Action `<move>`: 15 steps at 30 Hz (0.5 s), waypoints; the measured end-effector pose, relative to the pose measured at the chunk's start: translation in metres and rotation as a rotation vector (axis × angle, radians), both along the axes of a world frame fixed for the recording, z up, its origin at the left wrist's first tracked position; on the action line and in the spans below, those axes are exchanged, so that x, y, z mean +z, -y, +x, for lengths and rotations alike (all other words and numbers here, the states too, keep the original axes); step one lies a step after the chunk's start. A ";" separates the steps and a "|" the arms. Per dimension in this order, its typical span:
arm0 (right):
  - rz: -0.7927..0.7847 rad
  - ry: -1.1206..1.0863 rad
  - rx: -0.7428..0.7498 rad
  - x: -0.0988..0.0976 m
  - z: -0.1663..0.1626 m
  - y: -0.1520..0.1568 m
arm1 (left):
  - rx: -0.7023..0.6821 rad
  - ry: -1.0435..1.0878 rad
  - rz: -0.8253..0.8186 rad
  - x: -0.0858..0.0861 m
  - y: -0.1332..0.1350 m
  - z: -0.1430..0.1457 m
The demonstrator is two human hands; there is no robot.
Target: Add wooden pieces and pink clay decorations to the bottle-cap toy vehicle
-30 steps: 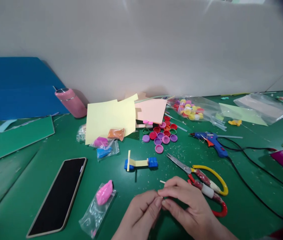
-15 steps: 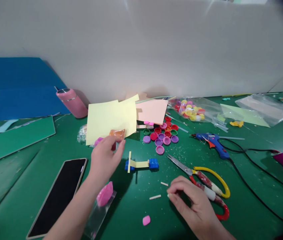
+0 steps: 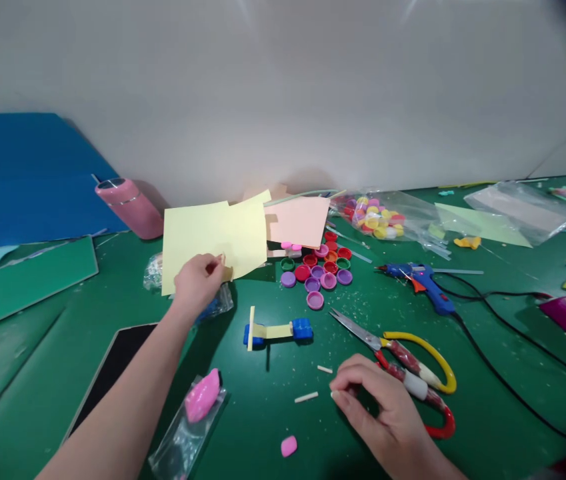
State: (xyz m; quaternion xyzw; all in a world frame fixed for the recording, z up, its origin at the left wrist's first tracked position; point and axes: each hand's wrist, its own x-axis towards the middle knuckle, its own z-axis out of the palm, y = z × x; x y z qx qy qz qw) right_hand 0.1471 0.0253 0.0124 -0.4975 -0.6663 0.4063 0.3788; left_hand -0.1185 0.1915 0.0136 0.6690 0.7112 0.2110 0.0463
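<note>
My left hand (image 3: 199, 285) is closed in a pinch over the lower edge of the pale yellow paper (image 3: 213, 230); what its fingertips hold is hidden. Under that hand a clear packet with something blue (image 3: 217, 303) shows. My right hand (image 3: 380, 407) rests low on the right, thumb and forefinger pressed together; anything between them is too small to name. Two short white sticks (image 3: 306, 397) lie left of it, near a pink clay lump (image 3: 289, 446). Between the hands stands a small piece with blue ends and a yellow strip (image 3: 277, 331). Pink clay (image 3: 203, 396) sits on a clear bag.
Scissors (image 3: 363, 333) with yellow and red handles lie beside my right hand. Further right is a blue glue gun (image 3: 420, 280) with its cord. Colourful caps (image 3: 315, 301) cluster mid-table. A phone (image 3: 113, 367) lies under my left forearm; a pink bottle (image 3: 130, 207) stands behind.
My left hand has shifted a little left and up. The orange packet by its fingers is no longer plainly seen, and a blue one shows beneath. My right hand keeps its pinch.
</note>
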 end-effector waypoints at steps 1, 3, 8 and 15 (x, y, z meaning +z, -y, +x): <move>-0.009 0.000 0.000 0.000 0.000 0.000 | 0.006 0.039 0.005 0.002 0.001 -0.006; -0.018 -0.004 0.003 0.001 0.000 0.000 | 0.015 0.098 0.022 0.005 0.002 -0.017; -0.036 0.004 0.017 0.001 0.000 0.000 | 0.043 0.144 0.087 0.007 0.004 -0.029; -0.057 -0.001 0.041 -0.003 0.001 0.001 | 0.007 0.041 0.148 0.003 -0.002 -0.018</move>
